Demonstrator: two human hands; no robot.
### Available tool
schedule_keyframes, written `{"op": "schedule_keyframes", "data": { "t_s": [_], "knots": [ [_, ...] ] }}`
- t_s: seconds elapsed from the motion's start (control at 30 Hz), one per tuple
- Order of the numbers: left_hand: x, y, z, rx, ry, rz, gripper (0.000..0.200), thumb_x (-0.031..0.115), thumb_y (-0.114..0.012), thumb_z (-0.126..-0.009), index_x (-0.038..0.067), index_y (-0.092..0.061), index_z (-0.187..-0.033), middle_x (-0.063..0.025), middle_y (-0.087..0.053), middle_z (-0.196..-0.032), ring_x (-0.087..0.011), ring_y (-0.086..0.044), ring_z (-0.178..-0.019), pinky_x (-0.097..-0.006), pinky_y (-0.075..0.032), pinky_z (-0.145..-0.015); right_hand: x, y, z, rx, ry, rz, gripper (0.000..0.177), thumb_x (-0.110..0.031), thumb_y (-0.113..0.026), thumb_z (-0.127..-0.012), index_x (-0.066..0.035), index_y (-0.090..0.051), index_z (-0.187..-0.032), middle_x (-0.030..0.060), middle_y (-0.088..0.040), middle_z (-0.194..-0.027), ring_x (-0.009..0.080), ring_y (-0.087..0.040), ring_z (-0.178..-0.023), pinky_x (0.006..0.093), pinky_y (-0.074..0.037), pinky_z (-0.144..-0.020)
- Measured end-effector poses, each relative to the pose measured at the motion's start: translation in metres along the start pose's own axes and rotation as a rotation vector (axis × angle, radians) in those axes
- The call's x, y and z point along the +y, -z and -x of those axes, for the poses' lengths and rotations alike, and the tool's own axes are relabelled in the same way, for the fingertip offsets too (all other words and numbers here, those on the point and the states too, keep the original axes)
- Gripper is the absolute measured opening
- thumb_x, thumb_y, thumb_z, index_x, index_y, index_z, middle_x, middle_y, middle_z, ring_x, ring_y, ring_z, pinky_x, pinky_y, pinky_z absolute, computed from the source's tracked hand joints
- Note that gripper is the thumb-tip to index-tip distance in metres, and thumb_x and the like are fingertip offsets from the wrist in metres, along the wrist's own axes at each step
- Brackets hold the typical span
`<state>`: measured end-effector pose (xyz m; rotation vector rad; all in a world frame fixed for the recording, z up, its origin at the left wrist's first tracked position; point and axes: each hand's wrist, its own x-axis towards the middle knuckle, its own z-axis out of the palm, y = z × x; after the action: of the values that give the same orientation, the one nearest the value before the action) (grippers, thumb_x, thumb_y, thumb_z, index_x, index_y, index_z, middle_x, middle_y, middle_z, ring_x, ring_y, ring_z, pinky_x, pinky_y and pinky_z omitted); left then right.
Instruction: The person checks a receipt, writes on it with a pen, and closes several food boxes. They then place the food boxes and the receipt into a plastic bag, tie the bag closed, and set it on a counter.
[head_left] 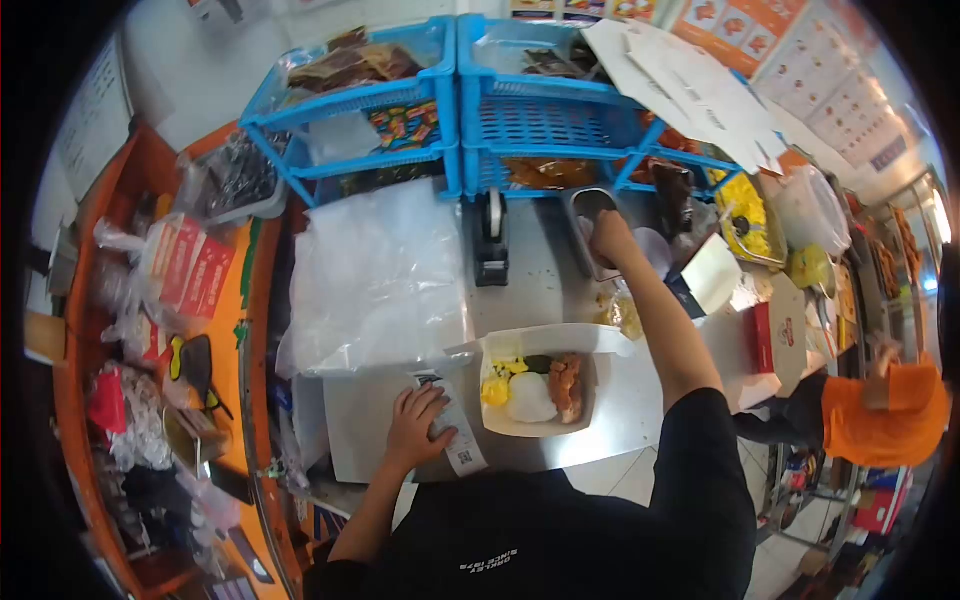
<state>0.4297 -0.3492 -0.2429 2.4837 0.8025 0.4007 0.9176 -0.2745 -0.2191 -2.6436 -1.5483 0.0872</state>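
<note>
My left hand lies on the steel counter with its fingers spread, resting over the edge of a printed paper slip. To its right stands an open white food box with a mound of rice, yellow food pieces, something dark green and a piece of browned meat. My right hand reaches forward into a narrow metal container. Its fingers point down inside, and I cannot see what they touch.
A stack of clear plastic bags lies left of a black tape dispenser. Blue racks with packets stand behind. A tray of yellow food and a red-and-white box are at right. A person in orange stands further right.
</note>
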Motion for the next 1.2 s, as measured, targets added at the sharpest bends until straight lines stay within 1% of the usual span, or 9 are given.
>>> {"op": "schedule_keyframes", "data": {
  "t_s": [0.13,0.23,0.27,0.43,0.6,0.7,0.87,1.07,1.2],
  "knots": [
    [-0.005,-0.003,-0.001,-0.001,-0.011,-0.019,0.053,0.030,-0.073,-0.069,0.007,-0.058,-0.115,-0.0096,-0.053,-0.126,-0.0265,-0.045,-0.124,-0.0468,-0.028,-0.105,0.041,-0.059,-0.011,0.307,0.675,0.575,0.029,-0.010,-0.052,-0.075,0.005,-0.056,-0.099,0.0229,-0.059,-0.091,0.0346,-0.056,-0.089,0.0412,-0.045,-0.081],
    [-0.005,-0.001,0.002,0.013,-0.014,-0.012,0.062,0.031,-0.074,-0.070,0.006,-0.052,-0.122,-0.0106,-0.052,-0.128,-0.0266,-0.045,-0.124,-0.0460,-0.028,-0.106,0.044,-0.058,-0.031,-0.006,0.548,0.501,0.033,-0.011,-0.071,-0.057,0.003,-0.061,-0.085,0.0195,-0.062,-0.084,0.0384,-0.060,-0.079,0.0433,-0.049,-0.074],
    [-0.004,0.002,-0.001,0.031,-0.010,0.009,0.066,0.032,-0.074,-0.070,0.005,-0.049,-0.125,-0.0115,-0.052,-0.129,-0.0268,-0.045,-0.124,-0.0457,-0.028,-0.106,0.045,-0.059,-0.049,-0.203,0.238,0.105,0.022,-0.009,-0.070,-0.058,0.002,-0.061,-0.075,0.0212,-0.063,-0.080,0.0420,-0.061,-0.075,0.0466,-0.050,-0.070],
    [-0.003,0.001,0.002,0.058,0.050,0.068,0.076,0.031,-0.075,-0.068,0.004,-0.042,-0.131,-0.0146,-0.051,-0.130,-0.0280,-0.046,-0.123,-0.0455,-0.028,-0.107,0.040,-0.048,-0.054,-0.309,0.213,0.114,0.018,-0.005,-0.054,-0.078,0.005,-0.065,-0.089,0.0294,-0.063,-0.091,0.0429,-0.062,-0.091,0.0484,-0.052,-0.076],
    [-0.005,-0.002,0.005,0.061,0.044,0.073,0.079,0.030,-0.077,-0.066,0.003,-0.042,-0.131,-0.0156,-0.050,-0.130,-0.0285,-0.046,-0.123,-0.0455,-0.028,-0.108,0.116,-0.106,-0.105,-0.217,0.684,0.246,0.019,-0.005,-0.062,-0.072,0.006,-0.061,-0.088,0.0267,-0.064,-0.076,0.0387,-0.066,-0.074,0.0444,-0.055,-0.065],
    [-0.003,0.003,0.003,0.070,0.012,0.065,0.080,0.031,-0.077,-0.065,0.004,-0.042,-0.131,-0.0154,-0.050,-0.131,-0.0283,-0.045,-0.123,-0.0455,-0.028,-0.108,0.009,0.006,-0.046,-0.483,-0.027,-0.063,0.017,-0.008,-0.065,-0.074,0.007,-0.062,-0.079,0.0201,-0.065,-0.067,0.0274,-0.065,-0.056,0.0389,-0.052,-0.048],
    [-0.005,0.003,0.003,0.044,0.037,0.099,0.081,0.033,-0.077,-0.064,0.005,-0.042,-0.131,-0.0153,-0.049,-0.131,-0.0287,-0.044,-0.125,-0.0444,-0.027,-0.108,0.009,0.024,-0.043,-0.669,0.060,0.152,0.018,-0.008,-0.058,-0.078,0.010,-0.059,-0.082,0.0193,-0.064,-0.062,0.0237,-0.060,-0.043,0.0358,-0.046,-0.036],
    [-0.001,0.000,0.010,0.139,0.076,-0.006,0.073,0.036,-0.078,-0.063,0.006,-0.050,-0.123,-0.0113,-0.050,-0.131,-0.0280,-0.039,-0.129,-0.0488,-0.023,-0.109,0.008,0.052,-0.009,-0.337,-0.095,-0.230,0.034,-0.022,-0.051,-0.085,0.009,-0.062,-0.081,0.0211,-0.062,-0.059,0.0245,-0.058,-0.039,0.0340,-0.046,-0.038],
    [-0.006,0.005,0.018,0.076,0.089,0.032,0.064,0.037,-0.075,-0.067,0.006,-0.054,-0.119,-0.0102,-0.049,-0.132,-0.0265,-0.035,-0.132,-0.0504,-0.019,-0.110,0.011,0.102,0.041,0.306,0.084,-0.309,0.039,-0.030,-0.045,-0.095,0.001,-0.068,-0.092,0.0122,-0.061,-0.071,0.0101,-0.059,-0.064,0.0223,-0.043,-0.055]
  ]
}}
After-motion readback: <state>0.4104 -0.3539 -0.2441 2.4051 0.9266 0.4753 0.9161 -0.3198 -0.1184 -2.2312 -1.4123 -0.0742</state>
